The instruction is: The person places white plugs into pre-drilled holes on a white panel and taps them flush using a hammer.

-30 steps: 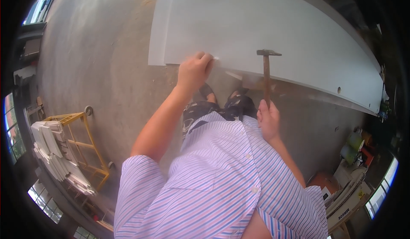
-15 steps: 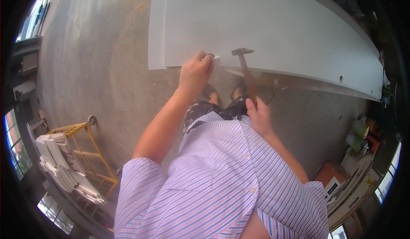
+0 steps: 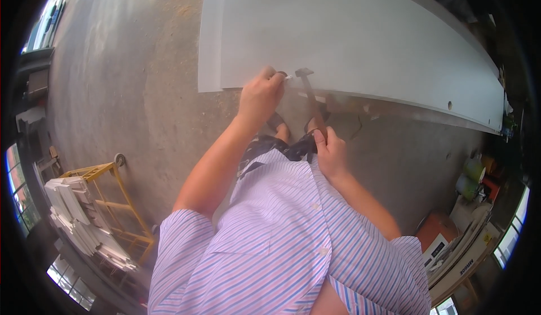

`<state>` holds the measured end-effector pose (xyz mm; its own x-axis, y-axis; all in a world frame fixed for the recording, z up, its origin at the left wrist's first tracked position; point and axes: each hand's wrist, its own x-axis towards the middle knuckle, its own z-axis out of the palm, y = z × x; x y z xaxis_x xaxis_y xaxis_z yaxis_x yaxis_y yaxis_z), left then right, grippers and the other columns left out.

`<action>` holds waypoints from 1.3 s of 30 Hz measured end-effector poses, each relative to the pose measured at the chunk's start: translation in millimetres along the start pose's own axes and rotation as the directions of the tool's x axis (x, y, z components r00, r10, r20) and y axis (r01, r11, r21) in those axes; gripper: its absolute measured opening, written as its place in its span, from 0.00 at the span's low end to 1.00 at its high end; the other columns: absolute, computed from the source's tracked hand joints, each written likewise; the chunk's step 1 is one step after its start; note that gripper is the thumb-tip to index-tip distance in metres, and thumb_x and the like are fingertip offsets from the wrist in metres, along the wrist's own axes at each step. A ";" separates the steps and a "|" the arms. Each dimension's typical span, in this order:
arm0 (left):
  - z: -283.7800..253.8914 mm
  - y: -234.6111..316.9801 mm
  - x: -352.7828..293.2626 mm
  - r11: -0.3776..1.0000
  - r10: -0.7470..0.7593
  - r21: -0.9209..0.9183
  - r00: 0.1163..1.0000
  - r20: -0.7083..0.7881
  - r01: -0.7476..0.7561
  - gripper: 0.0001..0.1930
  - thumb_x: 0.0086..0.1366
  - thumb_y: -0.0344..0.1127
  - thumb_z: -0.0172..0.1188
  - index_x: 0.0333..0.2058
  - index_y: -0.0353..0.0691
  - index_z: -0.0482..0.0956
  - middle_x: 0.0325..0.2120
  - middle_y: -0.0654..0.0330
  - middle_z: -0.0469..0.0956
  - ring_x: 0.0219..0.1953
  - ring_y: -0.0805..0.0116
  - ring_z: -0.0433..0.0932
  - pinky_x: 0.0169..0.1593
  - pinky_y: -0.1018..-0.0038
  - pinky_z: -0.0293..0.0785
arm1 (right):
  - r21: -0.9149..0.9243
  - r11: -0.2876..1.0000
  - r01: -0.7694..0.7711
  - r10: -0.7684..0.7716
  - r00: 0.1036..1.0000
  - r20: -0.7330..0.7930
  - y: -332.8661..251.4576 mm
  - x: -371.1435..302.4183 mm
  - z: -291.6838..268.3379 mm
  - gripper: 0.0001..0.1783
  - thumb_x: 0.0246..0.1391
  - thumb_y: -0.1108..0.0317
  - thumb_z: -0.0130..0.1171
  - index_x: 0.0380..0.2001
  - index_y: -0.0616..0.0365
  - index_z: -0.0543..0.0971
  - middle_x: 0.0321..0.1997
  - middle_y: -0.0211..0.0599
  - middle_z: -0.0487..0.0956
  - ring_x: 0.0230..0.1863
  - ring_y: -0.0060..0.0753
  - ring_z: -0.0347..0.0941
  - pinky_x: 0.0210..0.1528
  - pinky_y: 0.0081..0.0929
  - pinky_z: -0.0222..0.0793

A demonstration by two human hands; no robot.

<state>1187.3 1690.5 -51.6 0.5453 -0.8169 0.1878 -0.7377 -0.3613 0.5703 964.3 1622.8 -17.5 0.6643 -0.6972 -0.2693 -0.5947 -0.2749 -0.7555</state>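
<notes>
A hammer [image 3: 310, 93] with a wooden handle and a metal head is gripped near the handle's end by my right hand [image 3: 332, 156]. My left hand [image 3: 261, 97] is closed at the near edge of a large white panel [image 3: 360, 39]. From its fingertips sticks out a small white piece [image 3: 288, 78], too small to name, with something dark beside it. The hammer head is just to the right of that piece, apart from it by a small gap.
A second white board [image 3: 209, 44] shows past the panel's left end. A yellow metal cart [image 3: 121, 199] with stacked white strips [image 3: 79, 208] stands at lower left. Boxes and boards [image 3: 459, 253] are piled at lower right. My feet [image 3: 280, 129] are below the panel's near edge.
The hammer has swung left, bringing its head closer to the small white piece. My right hand has moved left and slightly up; my left hand has barely shifted.
</notes>
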 end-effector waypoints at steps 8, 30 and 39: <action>-2.4 2.5 0.2 1.000 -0.028 -0.001 1.000 0.004 0.028 0.03 0.64 0.32 0.62 0.36 0.42 0.81 0.37 0.58 0.76 0.29 0.53 0.80 0.34 0.59 0.78 | -0.047 0.997 -0.059 0.059 0.998 0.010 -1.9 -5.6 7.3 0.15 0.67 0.59 0.54 0.41 0.62 0.74 0.22 0.49 0.76 0.27 0.54 0.79 0.32 0.39 0.72; -44.2 -5.0 -31.4 0.924 -0.345 -0.193 0.937 -0.053 0.330 0.05 0.64 0.34 0.64 0.38 0.41 0.82 0.38 0.56 0.76 0.31 0.55 0.79 0.36 0.64 0.75 | 0.123 0.991 -0.045 0.038 0.998 0.057 -17.2 -2.4 -4.5 0.26 0.67 0.56 0.53 0.57 0.68 0.73 0.35 0.57 0.82 0.38 0.59 0.82 0.40 0.42 0.75; -45.9 -5.6 -28.3 0.901 -0.378 -0.257 0.924 -0.065 0.350 0.06 0.65 0.36 0.63 0.39 0.42 0.81 0.35 0.53 0.80 0.35 0.50 0.80 0.38 0.61 0.76 | 0.110 0.992 -0.059 0.056 0.998 0.034 -0.1 -3.6 6.0 0.22 0.68 0.56 0.53 0.52 0.65 0.76 0.33 0.54 0.82 0.38 0.59 0.81 0.40 0.42 0.74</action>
<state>1194.3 1736.2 -23.3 0.8084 -0.5886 0.0101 -0.3709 -0.4959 0.7851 964.7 1629.3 -20.1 0.6451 -0.6886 -0.3311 -0.5795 -0.1586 -0.7994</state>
